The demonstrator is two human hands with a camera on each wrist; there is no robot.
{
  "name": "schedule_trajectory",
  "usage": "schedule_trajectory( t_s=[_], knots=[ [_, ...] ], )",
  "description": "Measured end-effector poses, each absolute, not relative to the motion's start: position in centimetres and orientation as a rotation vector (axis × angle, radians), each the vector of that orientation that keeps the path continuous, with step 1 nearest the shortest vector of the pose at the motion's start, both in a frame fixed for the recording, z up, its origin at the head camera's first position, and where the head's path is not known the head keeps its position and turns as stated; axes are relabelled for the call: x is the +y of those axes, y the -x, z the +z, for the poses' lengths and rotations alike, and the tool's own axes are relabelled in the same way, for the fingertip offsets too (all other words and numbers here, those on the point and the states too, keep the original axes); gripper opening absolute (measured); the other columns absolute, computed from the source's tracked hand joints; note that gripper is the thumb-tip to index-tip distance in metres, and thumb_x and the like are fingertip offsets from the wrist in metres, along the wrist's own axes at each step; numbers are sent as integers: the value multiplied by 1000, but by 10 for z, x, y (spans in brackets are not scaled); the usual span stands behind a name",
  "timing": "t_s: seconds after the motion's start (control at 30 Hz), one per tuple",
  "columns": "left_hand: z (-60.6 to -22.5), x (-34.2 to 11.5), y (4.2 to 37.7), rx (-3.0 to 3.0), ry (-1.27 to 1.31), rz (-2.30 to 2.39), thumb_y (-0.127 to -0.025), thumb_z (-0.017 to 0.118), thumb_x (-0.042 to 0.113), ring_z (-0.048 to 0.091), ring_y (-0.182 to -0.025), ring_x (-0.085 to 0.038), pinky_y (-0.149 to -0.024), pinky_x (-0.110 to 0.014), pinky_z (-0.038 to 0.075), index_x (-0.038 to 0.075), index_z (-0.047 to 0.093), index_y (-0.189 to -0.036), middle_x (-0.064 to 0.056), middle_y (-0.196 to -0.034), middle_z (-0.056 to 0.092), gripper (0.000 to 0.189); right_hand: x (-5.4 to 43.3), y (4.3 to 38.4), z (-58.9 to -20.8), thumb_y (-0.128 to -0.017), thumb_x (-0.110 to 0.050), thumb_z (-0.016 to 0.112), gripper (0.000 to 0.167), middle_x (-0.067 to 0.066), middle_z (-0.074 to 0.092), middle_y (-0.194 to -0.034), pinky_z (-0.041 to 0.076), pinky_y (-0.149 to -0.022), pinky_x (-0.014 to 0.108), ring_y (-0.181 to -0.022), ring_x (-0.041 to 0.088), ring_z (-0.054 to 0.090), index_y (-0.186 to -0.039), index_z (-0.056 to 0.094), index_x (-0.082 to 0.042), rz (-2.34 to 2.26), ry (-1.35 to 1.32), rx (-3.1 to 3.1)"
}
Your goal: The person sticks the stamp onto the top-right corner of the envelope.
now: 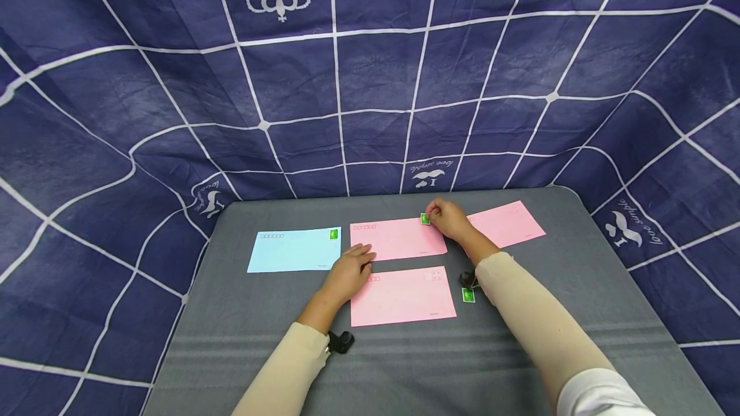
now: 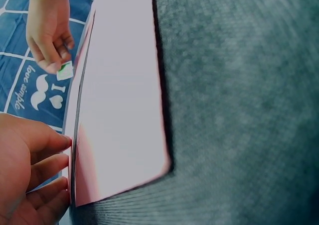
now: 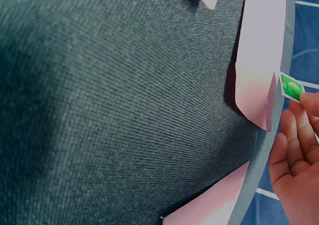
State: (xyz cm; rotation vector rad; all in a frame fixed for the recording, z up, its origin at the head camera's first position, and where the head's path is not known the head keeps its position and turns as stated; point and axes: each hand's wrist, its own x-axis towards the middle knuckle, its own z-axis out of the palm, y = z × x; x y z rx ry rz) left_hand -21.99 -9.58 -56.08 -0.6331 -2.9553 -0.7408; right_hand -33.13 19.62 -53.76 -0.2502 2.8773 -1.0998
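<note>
Middle envelope (image 1: pixel 399 241): pink; lies on the grey bench (image 1: pixel 231 352), between the two hands; bends slightly at its right end; hides any contents.
Front envelope (image 1: pixel 405 300): pink; lies just below the middle one; bears a printed stamp box at upper right; hides any contents.
Right envelope (image 1: pixel 511 223): pink; lies askew, partly covered by the right arm.
Blue envelope (image 1: pixel 291 252): lies at left; bears a row of small boxes at upper left and a green stamp (image 1: pixel 333 234) at upper right; hides any contents.
Held stamp (image 1: pixel 425 218): small, green, white-edged, with a paler design; poised at the middle envelope's upper right corner; cannot tell whether touching the paper.
Right hand (image 1: pixel 449 220): pinches the held stamp by its edge between thumb and finger; keeps the other fingers loosely bent.
Left hand (image 1: pixel 349 271): spread, fingers relaxed; touches the middle envelope's lower left corner; grips nothing.
Loose stamp (image 1: pixel 468 295): green, white-edged; lies on the bench, right of the front envelope, near the right sleeve (image 1: pixel 532 313).
</note>
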Motion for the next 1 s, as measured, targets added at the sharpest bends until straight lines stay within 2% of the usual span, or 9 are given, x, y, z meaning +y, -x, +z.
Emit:
schedule_trajectory(
  t_s=[0.47, 0.7, 1.0],
  knots=[
    [-561, -95, 218, -2936, 630, -754, -97, 62, 14, 53, -140, -29, -117, -44, 41, 4, 70, -128, -11, -143, 61, 33, 196, 331, -542, -97, -9, 56, 13, 9, 63, -87, 40, -73, 27, -80, 22, 56, -102, 66, -2, -1053, 229, 2853],
    [-561, -94, 218, -2942, 622, -756, -97, 62, 15, 52, -141, -29, -117, -44, 41, 4, 69, -129, -11, -144, 61, 34, 197, 331, -544, -95, -9, 54, 14, 10, 65, -88, 40, -73, 28, -81, 24, 56, -98, 66, -4, -991, 240, 2889],
    [-561, -94, 217, -2952, 617, -767, -97, 62, 14, 51, -141, -29, -118, -44, 40, 4, 69, -129, -11, -144, 61, 34, 196, 334, -547, -95, -11, 58, 10, 8, 61, -86, 39, -72, 28, -81, 23, 56, -95, 66, -5, -930, 242, 2922]
  ],
)
